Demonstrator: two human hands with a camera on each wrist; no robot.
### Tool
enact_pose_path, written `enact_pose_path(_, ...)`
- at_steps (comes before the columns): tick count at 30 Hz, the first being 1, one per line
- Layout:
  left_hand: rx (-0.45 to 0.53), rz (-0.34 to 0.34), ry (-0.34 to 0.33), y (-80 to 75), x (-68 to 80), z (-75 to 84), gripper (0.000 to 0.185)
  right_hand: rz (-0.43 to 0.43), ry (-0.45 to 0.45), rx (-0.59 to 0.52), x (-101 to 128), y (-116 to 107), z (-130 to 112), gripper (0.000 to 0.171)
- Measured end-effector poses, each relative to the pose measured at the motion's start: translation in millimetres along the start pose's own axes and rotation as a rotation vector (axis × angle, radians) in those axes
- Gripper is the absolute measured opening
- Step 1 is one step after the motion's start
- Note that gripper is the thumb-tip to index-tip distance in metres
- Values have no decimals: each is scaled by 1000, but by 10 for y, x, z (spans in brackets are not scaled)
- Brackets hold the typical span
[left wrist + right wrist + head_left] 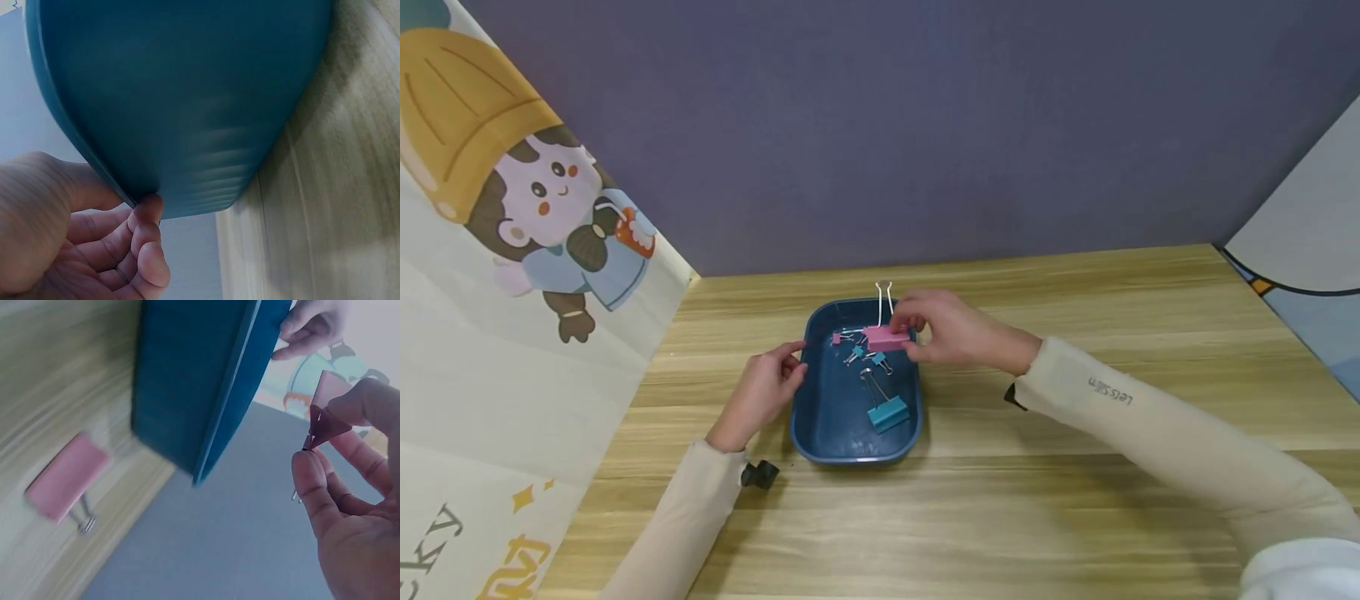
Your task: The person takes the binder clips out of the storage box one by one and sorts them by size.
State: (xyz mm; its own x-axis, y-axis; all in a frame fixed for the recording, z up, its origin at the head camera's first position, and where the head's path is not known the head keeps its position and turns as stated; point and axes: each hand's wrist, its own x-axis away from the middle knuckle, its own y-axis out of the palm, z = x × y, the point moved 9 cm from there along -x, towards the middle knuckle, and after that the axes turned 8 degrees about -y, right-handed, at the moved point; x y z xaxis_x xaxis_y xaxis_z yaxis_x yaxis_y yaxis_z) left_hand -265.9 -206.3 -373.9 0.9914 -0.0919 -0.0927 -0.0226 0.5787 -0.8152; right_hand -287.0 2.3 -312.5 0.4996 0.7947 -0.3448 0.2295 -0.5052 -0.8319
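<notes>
A dark blue tray (827, 417) stands on the table. My left hand (763, 387) pinches its left rim between thumb and fingers. Over the tray's far right part, my right hand (943, 329) grips a large pink binder clip (886, 340), whose silver handles point away from me. Inside the tray lie a large teal binder clip (889, 415) at the near right, two small teal clips (857, 352) farther back, and a small pink clip (837, 339). In the right wrist view, another pink binder clip (69, 475) lies on the table outside the tray.
The wood-grain table (1060, 533) meets a grey-purple wall (925, 142) behind the tray. A cartoon-printed sheet (497, 350) borders the left side, and a pale printed panel (1307, 217) the right.
</notes>
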Motion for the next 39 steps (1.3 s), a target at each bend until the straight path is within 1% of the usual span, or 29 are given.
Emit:
enact_pose_path(3, 3, -7, -2, 10, -12, 1, 35, 32, -6, 16, 88, -123, 66, 16)
enact_pose_path(8, 2, 3, 10, -1, -22, 10, 34, 58, 24, 23, 246, -276, 201, 18)
enact_pose_path(14, 3, 11, 7, -27, -11, -11, 34, 60, 43, 64, 394, -367, 340, 18)
enact_pose_path(19, -1, 25, 22, -41, 0, 4, 34, 57, 52, 73, 501, -386, 444, 16)
enact_pose_path(24, 9, 15, -1, -14, 13, -10, 34, 61, 71, 56, 631, -367, 562, 15)
enact_pose_path(31, 2, 42, 3, -2, 19, 0, 33, 55, 182, 42, 899, -299, 824, 18)
enact_pose_path(39, -2, 45, -12, -1, 27, 8, 33, 59, 216, -17, 1072, -296, 1023, 17)
